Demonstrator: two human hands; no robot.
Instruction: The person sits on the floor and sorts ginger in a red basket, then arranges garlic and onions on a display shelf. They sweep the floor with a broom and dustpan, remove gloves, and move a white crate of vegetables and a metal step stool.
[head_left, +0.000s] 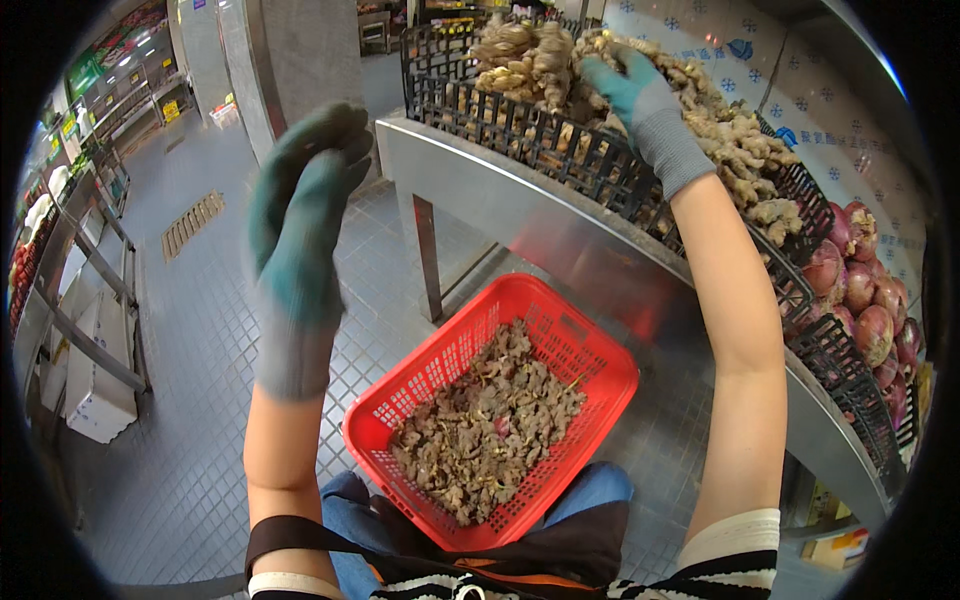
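My left hand (311, 202), in a green-coated grey knit glove and slightly blurred, is raised in the air over the floor; its fingers curl, and whether anything lies in them does not show. My right hand (630, 94), gloved alike, reaches over the rim of a black plastic crate (525, 135) and rests on the ginger roots (712, 127) heaped there; its fingertips are partly hidden among them. Below, between my arms, a red plastic basket (600, 405) holds many small, dirt-covered ginger pieces (487, 420). It stands before my knees.
A stainless steel stand (465, 172) carries the crates along the right. Red onions (874, 334) are piled beside the ginger. A metal pillar (300, 60) rises behind my left hand. On the far left are a produce rack (82, 255), a white foam box (101, 367) and a floor drain grate (193, 225).
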